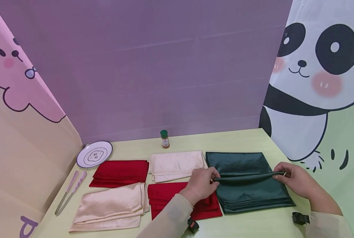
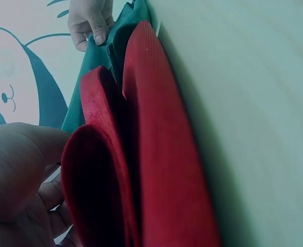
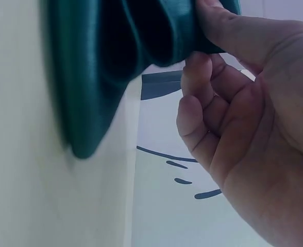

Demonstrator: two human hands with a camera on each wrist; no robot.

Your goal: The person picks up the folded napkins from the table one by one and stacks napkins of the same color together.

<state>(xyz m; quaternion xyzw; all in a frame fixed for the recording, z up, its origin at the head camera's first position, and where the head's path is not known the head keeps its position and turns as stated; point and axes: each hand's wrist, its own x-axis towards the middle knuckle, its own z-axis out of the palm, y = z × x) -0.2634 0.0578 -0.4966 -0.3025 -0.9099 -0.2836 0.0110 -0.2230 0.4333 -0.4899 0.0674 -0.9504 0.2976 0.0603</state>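
A dark green satin cloth (image 1: 251,193) lies folded in layers at the right of the table, with a raised ridge across its middle. My left hand (image 1: 201,183) pinches the left end of this ridge between thumb and fingers. At the ridge's right end, my right hand (image 1: 294,178) pinches the fabric; the right wrist view shows its thumb on the green folds (image 3: 167,31). Under my left forearm lies a folded red cloth (image 1: 165,191), partly hidden by the arm. Its looped layers (image 2: 162,134) fill the left wrist view beside my left hand.
Left of the green cloth are two folded cream cloths (image 1: 177,162) (image 1: 111,203) and another red cloth (image 1: 120,170). A white plate (image 1: 105,150) and tongs (image 1: 75,186) lie at the left edge. A small green-capped jar (image 1: 164,139) stands near the back wall.
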